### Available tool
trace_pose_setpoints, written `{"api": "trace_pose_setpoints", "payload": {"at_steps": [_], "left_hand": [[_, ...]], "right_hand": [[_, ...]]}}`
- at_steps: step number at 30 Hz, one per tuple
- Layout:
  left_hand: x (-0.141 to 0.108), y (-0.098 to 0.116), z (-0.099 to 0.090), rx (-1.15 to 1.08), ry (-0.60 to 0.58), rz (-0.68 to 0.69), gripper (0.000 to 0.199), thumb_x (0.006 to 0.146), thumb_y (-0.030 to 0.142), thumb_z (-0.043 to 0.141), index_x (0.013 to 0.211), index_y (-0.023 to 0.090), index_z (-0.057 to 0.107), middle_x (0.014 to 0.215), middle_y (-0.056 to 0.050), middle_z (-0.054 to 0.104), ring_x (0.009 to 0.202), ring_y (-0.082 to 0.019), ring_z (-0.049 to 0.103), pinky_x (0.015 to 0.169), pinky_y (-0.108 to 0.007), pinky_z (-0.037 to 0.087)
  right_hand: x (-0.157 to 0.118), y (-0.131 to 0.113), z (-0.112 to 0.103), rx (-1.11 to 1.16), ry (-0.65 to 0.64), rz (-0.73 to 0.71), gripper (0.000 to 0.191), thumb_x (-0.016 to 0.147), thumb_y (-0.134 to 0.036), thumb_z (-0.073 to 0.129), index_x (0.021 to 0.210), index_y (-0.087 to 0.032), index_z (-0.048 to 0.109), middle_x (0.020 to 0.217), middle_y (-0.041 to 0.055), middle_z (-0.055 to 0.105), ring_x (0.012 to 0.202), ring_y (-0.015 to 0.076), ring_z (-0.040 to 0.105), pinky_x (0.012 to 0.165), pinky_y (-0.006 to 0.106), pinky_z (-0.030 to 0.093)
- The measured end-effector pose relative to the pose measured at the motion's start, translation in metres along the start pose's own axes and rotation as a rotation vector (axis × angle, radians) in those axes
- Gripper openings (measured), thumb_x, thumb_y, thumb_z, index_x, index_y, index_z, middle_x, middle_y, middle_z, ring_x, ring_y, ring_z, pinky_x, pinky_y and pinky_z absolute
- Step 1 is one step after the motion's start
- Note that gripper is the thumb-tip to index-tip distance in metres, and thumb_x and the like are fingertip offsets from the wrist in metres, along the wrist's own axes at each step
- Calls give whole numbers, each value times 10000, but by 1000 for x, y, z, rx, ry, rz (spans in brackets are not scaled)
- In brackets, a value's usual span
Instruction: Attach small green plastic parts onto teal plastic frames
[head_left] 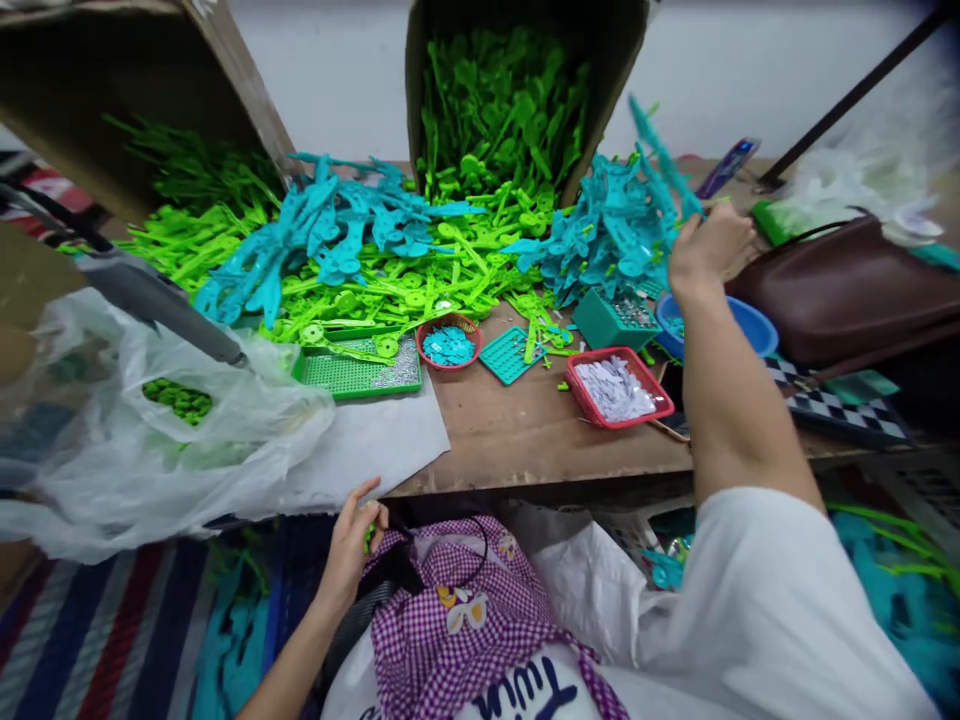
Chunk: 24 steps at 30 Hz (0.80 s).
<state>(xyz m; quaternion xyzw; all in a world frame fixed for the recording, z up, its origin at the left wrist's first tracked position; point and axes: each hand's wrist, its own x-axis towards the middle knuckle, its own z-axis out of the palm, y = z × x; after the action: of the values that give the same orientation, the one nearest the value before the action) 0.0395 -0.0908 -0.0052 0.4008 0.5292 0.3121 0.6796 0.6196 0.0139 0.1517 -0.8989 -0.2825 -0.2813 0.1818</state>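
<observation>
My right hand [712, 245] is closed at the right end of the teal heap, with a long flat teal plastic part [664, 160] slanting up and left from its fingers. Below it stands a blue bowl [754, 330], partly hidden by my forearm. Down at the table's front edge, my left hand [352, 540] curls round a small green plastic piece [369, 536], of which only a bit shows. Teal plastic parts [592, 230] are piled just left of my right hand. Bright green parts [420, 280] spread across the table's middle.
Cardboard boxes [645, 60] of green parts stand behind. Nearer are a green tray [322, 375], a red basket [480, 335] of teal pieces and a red basket [622, 420] of white pieces. A grey electric screwdriver [161, 300] hangs left; a brown bag [847, 280] lies right.
</observation>
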Motion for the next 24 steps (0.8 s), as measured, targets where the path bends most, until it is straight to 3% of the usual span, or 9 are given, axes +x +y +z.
{"api": "trace_pose_setpoints", "payload": {"at_steps": [3,7,9,13,15,18,19,21,24], "left_hand": [[-11,-5,-15,-105,61,-58,410,727,464,735,978,176,584,705,29,602,437,-47,401,346,-141,218],[-15,-2,-27,-371,182,-187,159,749,214,716,800,133,590,812,-35,656,541,-61,528,412,-138,411],[-13,3,-32,-527,250,-343,22,803,111,618,804,115,596,808,-56,651,544,-64,551,414,-130,435],[-5,6,-40,-782,189,-585,169,937,125,447,833,104,578,700,-23,561,421,-28,440,282,-91,276],[1,4,-40,-830,147,-609,187,963,144,425,867,104,581,659,6,509,395,-22,405,265,-88,250],[8,1,-38,-838,136,-610,142,950,102,452,926,96,592,682,4,525,421,-22,447,296,-82,312],[9,0,-38,-833,135,-610,128,938,81,468,942,93,595,714,-11,554,447,-26,483,315,-79,342],[7,-4,-42,-813,145,-596,134,913,44,495,974,94,602,791,-42,609,502,-36,545,348,-75,383],[-3,-14,-50,-802,174,-568,137,906,53,517,980,114,614,764,-26,609,446,-20,490,310,-73,321]], "right_hand": [[18,-36,13,-39,-184,181,350,1001,-171,407,1221,28,593,1135,324,623,1085,226,611,763,372,382],[11,-55,23,-78,-326,19,610,988,-410,342,1199,100,601,1220,339,555,1187,278,563,751,419,353],[1,-58,23,-73,-324,-11,637,953,-456,414,1198,97,614,1267,344,520,1224,307,534,782,440,361],[-37,-90,8,113,-182,-91,471,939,-317,555,1239,40,616,1338,344,484,1298,348,463,941,502,364],[-72,-126,0,342,-205,-275,369,948,-245,530,1195,2,649,1280,301,559,1232,326,529,983,494,385],[-134,-195,3,606,-472,-609,225,923,-265,575,1051,-156,725,1047,108,722,973,210,664,892,343,485],[-152,-220,8,694,-611,-651,218,912,-260,582,1036,-152,726,1022,97,733,932,208,674,864,331,494],[-179,-268,20,782,-756,-577,235,910,-273,566,992,-122,727,972,99,744,882,212,683,834,324,495],[-195,-337,34,910,-781,-428,331,938,-339,505,1022,-89,706,1030,126,737,954,222,676,877,317,478]]}}
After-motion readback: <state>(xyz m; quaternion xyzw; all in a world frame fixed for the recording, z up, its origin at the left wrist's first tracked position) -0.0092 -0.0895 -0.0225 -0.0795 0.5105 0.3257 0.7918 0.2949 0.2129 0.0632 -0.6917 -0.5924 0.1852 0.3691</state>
